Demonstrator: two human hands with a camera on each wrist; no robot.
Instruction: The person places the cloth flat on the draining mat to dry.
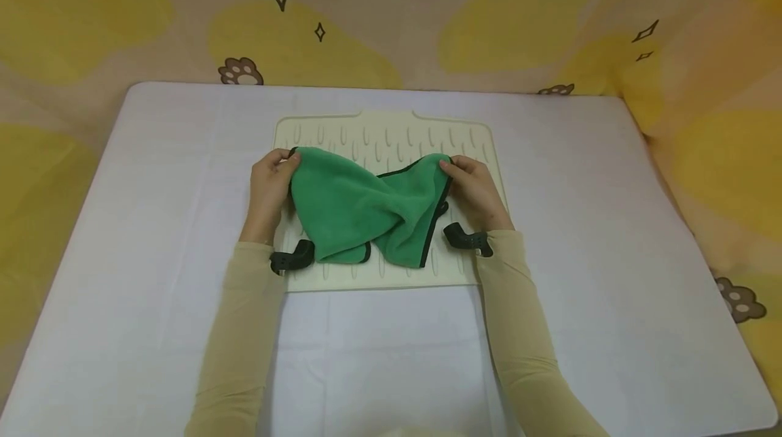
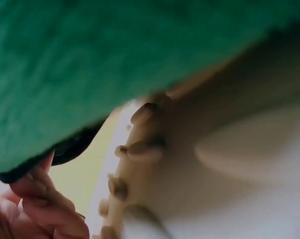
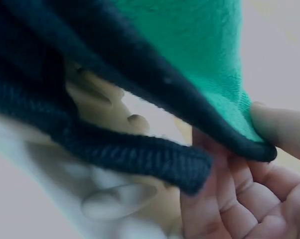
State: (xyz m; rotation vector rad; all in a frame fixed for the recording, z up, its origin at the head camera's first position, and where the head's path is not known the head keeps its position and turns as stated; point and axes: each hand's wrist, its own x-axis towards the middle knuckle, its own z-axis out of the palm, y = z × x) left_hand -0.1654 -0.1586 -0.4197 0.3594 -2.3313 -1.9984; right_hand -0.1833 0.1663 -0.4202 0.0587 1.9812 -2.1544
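A green cloth [image 1: 348, 196] with dark edging hangs between both hands above a cream ridged mat [image 1: 391, 277]. My left hand [image 1: 269, 186] pinches its upper left corner, thumb on top. At the upper right corner, my right hand [image 1: 476, 186] pinches the cloth between thumb and fingers. The middle sags into folds, and the lower edge is partly turned up. In the left wrist view the cloth [image 2: 90, 64] covers the upper part, with curled fingers [image 2: 45, 204] at its corner. A dark ribbed strip [image 3: 140, 154] dangles beside the cloth in the right wrist view.
The mat lies on a white-covered table [image 1: 153, 220], near its middle. A yellow and beige patterned curtain [image 1: 391, 16] stands behind the table and along its sides. Dark wrist cameras show at both sleeve cuffs.
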